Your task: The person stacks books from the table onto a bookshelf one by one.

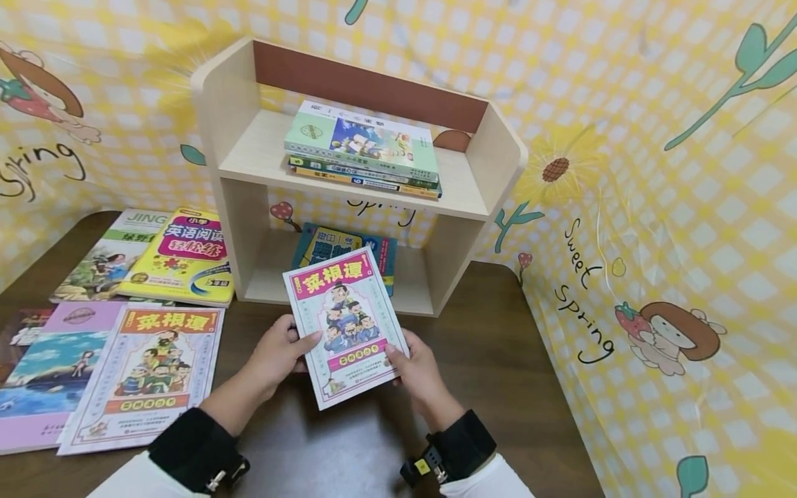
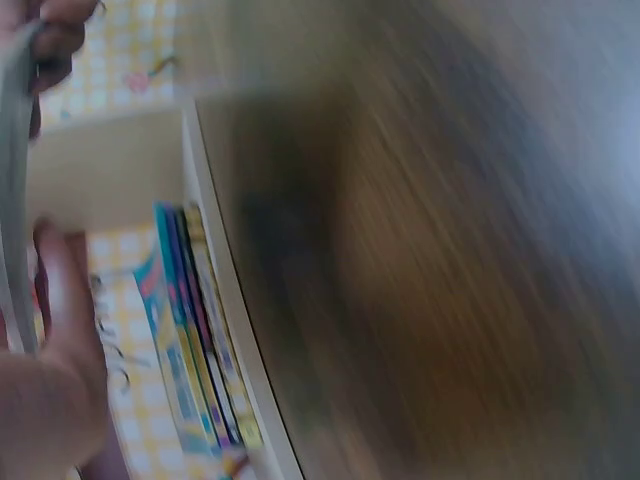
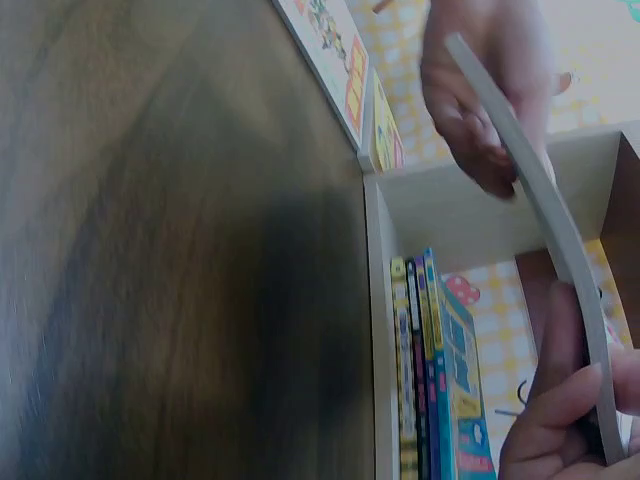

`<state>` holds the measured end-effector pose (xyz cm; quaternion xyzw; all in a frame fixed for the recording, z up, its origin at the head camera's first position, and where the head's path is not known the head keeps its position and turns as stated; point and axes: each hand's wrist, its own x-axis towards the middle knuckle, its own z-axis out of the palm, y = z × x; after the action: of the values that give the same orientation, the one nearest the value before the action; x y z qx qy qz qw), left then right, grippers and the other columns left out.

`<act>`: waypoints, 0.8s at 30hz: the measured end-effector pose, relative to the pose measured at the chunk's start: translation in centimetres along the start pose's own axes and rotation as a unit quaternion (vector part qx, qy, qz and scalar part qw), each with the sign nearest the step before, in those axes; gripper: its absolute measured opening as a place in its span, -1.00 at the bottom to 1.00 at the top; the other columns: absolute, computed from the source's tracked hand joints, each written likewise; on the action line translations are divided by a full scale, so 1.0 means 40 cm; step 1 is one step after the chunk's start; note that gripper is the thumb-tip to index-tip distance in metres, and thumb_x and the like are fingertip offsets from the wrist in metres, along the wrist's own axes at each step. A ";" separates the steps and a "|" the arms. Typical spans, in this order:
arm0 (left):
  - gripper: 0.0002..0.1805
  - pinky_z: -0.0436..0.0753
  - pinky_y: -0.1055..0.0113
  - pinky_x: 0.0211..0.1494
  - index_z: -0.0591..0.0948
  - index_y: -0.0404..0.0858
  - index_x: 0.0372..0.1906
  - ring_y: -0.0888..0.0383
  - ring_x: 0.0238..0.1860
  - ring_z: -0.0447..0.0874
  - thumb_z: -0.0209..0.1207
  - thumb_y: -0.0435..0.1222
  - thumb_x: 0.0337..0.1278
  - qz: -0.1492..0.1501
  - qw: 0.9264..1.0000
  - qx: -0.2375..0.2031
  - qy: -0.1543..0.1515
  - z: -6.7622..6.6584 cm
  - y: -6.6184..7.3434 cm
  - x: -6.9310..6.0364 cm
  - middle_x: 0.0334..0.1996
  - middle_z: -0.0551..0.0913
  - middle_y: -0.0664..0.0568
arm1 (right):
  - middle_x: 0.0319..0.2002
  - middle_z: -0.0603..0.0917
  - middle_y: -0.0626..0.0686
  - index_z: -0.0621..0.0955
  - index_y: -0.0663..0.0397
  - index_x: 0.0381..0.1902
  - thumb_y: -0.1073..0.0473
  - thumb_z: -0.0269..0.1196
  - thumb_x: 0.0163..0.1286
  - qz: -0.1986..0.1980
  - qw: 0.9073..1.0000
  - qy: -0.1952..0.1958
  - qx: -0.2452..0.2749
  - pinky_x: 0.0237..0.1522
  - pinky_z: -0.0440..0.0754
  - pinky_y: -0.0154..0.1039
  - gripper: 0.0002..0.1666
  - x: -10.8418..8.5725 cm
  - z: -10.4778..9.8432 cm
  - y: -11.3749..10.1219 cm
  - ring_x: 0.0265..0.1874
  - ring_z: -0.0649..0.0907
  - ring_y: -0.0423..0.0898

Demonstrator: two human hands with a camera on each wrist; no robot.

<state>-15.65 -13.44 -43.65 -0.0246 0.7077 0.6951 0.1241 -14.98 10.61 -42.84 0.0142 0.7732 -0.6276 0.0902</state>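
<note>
A book (image 1: 346, 325) with a pink title band and cartoon figures is held up off the table between both hands, tilted, its cover facing up. My left hand (image 1: 283, 349) pinches its left edge, thumb on the cover. On the lower right edge, my right hand (image 1: 418, 366) grips it with the thumb on top and fingers beneath. Edge-on, the book (image 3: 545, 210) looks thin in the right wrist view. Just behind it stands a two-tier wooden bookshelf (image 1: 239, 238). Several books (image 1: 330, 238) lie stacked on its lower shelf, partly hidden by the held book.
On the upper shelf lies a stack of books (image 1: 364, 142). Left of the bookshelf, a yellow book (image 1: 180, 259) overlaps another book (image 1: 106, 259). Nearer, a similar pink-banded book (image 1: 149, 373) overlaps a purple-edged book (image 1: 52, 380). Checked yellow cloth (image 1: 654, 228) hangs behind and right of the table (image 1: 523, 387).
</note>
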 end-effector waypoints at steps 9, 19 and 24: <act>-0.31 0.68 0.11 -0.04 0.18 -0.45 0.34 -0.03 -0.10 0.65 0.20 -0.22 0.28 0.019 0.995 0.059 -0.079 -0.097 0.000 0.010 -0.04 0.61 -0.22 | -0.44 0.65 -0.06 0.39 0.28 0.29 0.23 0.09 0.47 0.009 0.997 -0.079 0.003 -0.59 0.34 -0.38 -0.52 0.010 -0.074 0.003 -0.56 0.57 -0.24; 0.24 0.63 0.05 0.08 -0.09 -0.33 0.51 -0.24 0.17 0.48 0.48 -0.05 -0.14 0.063 0.980 0.178 -0.062 -0.147 0.010 -0.005 0.24 0.37 -0.34 | -0.37 0.70 -0.06 0.38 0.29 0.31 0.20 0.10 0.48 0.010 0.978 -0.206 -0.022 -0.62 0.31 -0.40 -0.50 0.018 -0.132 -0.015 -0.50 0.63 -0.24; 0.29 0.55 -0.07 0.15 -0.09 -0.36 0.51 -0.25 0.20 0.41 0.50 -0.04 -0.20 0.124 0.960 0.232 -0.090 -0.146 0.016 -0.023 0.32 0.30 -0.34 | -0.38 0.70 -0.05 0.39 0.23 0.33 0.20 0.10 0.48 0.018 0.967 -0.250 -0.056 -0.63 0.35 -0.39 -0.49 0.043 -0.154 -0.033 -0.52 0.64 -0.21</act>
<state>-15.72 -19.34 -42.83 0.1559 0.8331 0.5208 0.1025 -17.61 16.15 -40.62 -0.1345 0.7596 -0.5654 0.2921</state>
